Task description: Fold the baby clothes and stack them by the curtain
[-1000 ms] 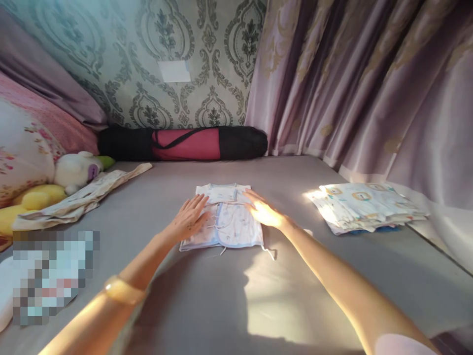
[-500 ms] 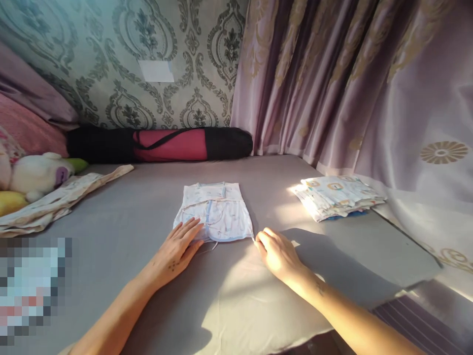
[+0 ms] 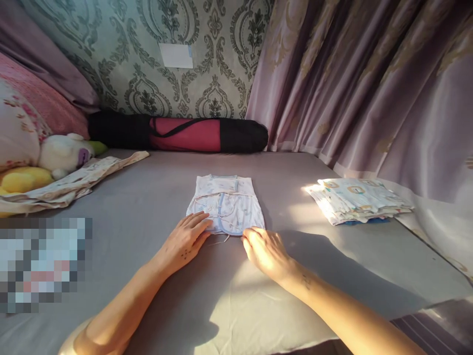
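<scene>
A small white garment [image 3: 238, 212] with blue trim lies folded on the grey sheet [image 3: 166, 197], its thin ties lying across it and past its near edge. My left hand [image 3: 188, 236] rests on its near left corner, fingers stretched out and lying flat. At the near right corner my right hand [image 3: 265, 250] has its fingers curled and pressed together on the garment's edge.
A stack of folded printed cloths [image 3: 362, 199] lies to the right. At the left are a long patterned cloth [image 3: 84, 180], a white plush toy [image 3: 62, 154] and a blurred patch. A black and red roll bag [image 3: 185, 134] lies along the wall.
The view has turned slightly left, so things appear further right. My right hand has moved inward from beside the garment's near right corner onto its edge. My left hand stays on the left corner.
</scene>
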Demonstrator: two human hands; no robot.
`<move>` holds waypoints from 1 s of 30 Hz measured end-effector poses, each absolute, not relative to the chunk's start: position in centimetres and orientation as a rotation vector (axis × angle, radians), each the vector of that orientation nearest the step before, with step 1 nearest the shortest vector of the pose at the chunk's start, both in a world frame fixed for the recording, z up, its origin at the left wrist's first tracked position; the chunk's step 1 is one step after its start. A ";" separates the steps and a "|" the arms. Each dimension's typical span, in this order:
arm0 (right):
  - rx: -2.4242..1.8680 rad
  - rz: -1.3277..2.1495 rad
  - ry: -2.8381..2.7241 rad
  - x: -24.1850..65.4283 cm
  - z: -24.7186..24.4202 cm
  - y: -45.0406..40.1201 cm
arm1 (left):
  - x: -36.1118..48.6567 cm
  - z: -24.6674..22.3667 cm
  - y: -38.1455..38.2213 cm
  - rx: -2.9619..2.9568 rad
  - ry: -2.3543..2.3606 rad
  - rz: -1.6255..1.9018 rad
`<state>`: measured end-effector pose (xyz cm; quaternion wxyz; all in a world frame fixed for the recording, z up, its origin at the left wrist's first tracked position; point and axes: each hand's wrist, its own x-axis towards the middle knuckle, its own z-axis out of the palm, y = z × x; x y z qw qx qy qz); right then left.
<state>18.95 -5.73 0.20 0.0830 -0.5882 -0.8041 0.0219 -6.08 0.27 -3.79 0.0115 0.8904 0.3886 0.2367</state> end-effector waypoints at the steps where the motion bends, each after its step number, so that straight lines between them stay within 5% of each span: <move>1: -1.713 0.099 -2.414 18.8 0.4 -5.8 | -6.1 -3.7 0.2 2.770 1.207 0.729; 18: -1.381 0.145 -2.420 25.5 -1.0 -1.7 | -7.3 -3.5 0.9 2.653 1.398 0.641; 24: -1.366 0.124 -2.441 23.4 0.4 1.1 | -7.7 -2.8 2.5 2.567 1.614 0.870; 30: -1.227 0.288 -2.674 20.1 -1.0 2.8 | -7.5 -4.7 3.5 2.734 1.455 0.436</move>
